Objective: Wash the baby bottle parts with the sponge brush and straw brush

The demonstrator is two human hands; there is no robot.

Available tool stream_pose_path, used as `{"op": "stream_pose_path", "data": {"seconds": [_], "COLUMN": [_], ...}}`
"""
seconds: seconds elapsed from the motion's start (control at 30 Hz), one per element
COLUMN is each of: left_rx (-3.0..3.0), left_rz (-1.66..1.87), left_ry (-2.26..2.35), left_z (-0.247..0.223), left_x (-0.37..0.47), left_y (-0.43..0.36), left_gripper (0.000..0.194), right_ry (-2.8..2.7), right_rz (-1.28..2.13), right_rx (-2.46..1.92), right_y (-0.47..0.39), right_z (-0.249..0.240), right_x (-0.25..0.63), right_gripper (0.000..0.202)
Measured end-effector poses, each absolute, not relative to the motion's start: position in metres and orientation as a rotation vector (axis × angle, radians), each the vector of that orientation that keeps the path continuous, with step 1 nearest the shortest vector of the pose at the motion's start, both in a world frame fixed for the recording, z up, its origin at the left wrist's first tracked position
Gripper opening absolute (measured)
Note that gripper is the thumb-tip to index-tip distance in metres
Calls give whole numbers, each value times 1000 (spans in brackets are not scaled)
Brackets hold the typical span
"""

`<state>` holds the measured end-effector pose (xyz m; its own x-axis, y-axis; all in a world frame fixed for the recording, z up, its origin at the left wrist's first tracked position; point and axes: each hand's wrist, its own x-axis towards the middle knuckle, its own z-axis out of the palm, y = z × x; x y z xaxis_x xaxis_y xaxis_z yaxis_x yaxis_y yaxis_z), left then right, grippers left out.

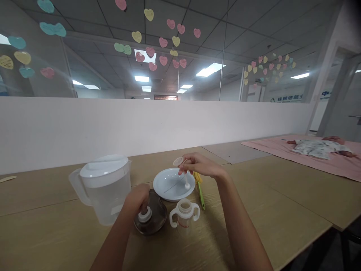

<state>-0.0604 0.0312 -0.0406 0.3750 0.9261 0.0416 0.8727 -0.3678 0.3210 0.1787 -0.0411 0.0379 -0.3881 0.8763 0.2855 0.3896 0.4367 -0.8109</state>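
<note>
My right hand point(197, 165) pinches a clear bottle nipple point(178, 162) above a white bowl point(166, 192). A thin straw with a white weighted end point(187, 186) hangs below the fingers, over the bowl. My left hand point(139, 197) is closed, fingers down on a white screw ring point(144, 215). That ring is at a dark, rounded dish point(158, 222); the hand hides part of both. Between my forearms stands an uncapped clear baby bottle point(184, 222) with two white side handles.
A lidded clear plastic pitcher point(108, 192) stands at left. A brush with a green handle point(201, 195) and yellow head lies right of the bowl. On a pink cloth point(270, 150) at far right lies a baby doll point(316, 148) in patterned clothes. A white wall point(158, 128) borders the table.
</note>
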Motion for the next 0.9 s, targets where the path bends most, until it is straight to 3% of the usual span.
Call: {"op": "stream_pose_path", "data": {"seconds": [0.2,0.47,0.53,0.67,0.73,0.8,0.9], "left_rx": [2424,2455,2428,2407,2431,2488,2599], "left_rz": [148,845,941,1052,1097,1140,1237], "left_ry": [1564,1192,1137,1059,1018,1016,1099], "left_z": [-8,26,29,36,39,41,39], "left_x": [-63,-49,-45,-36,-30,-23,-14], "left_y": [30,6,0,-13,-22,-30,-38], "left_gripper": [12,28,29,27,24,23,22], "right_ry": [-2119,-2167,-2151,-2106,-2124,-2140,-2042], "right_rz": [1000,1103,1055,860,730,560,235], "right_rx": [-1039,-1222,-1298,-1163,-1043,-964,-977], "right_y": [-41,-34,-33,-40,-43,-43,-38], "right_z": [34,22,21,26,29,30,28], "right_x": [179,179,181,182,175,162,141], "right_gripper": [20,14,27,78,88,83,53]}}
